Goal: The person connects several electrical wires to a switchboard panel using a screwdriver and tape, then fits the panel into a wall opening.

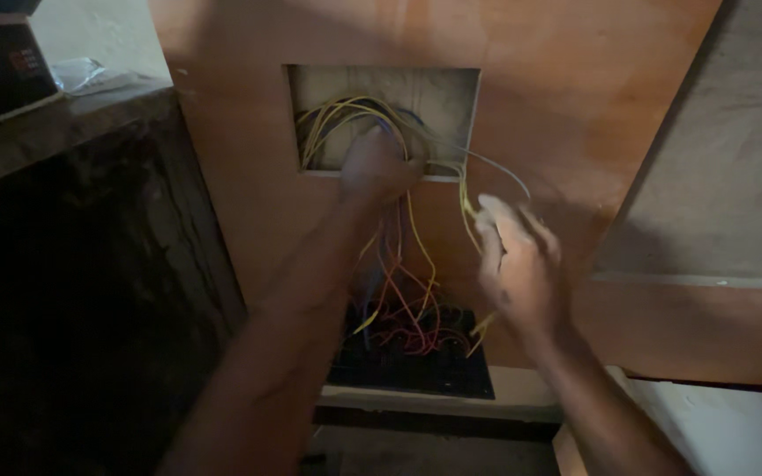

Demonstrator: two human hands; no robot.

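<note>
Wires in wall box, both hands in

Head view: left hand [372,167] is at the lower edge of the box [438,88], a rectangular cutout in the wood panel [249,203]. Its fingers are clenched on a bundle of wires [346,115]. Right hand [518,264] sits lower and to the right, fingers spread and released, touching or just beside a loose yellow strand [466,207]; motion blur, can't tell contact.

Handling, my read: wires are light and thin, springy rather than limp, and they hold their loops. Insulation is probably slick, so grip the bundle near the box edge, not single tips. Bare ends may snag or kink.

Containers: box holds looped yellow wires, some darker ones behind. Strands hang out and down to a black plate [434,370] below, where red, orange and yellow ends cluster. Terminals are too dim to make out.
</note>
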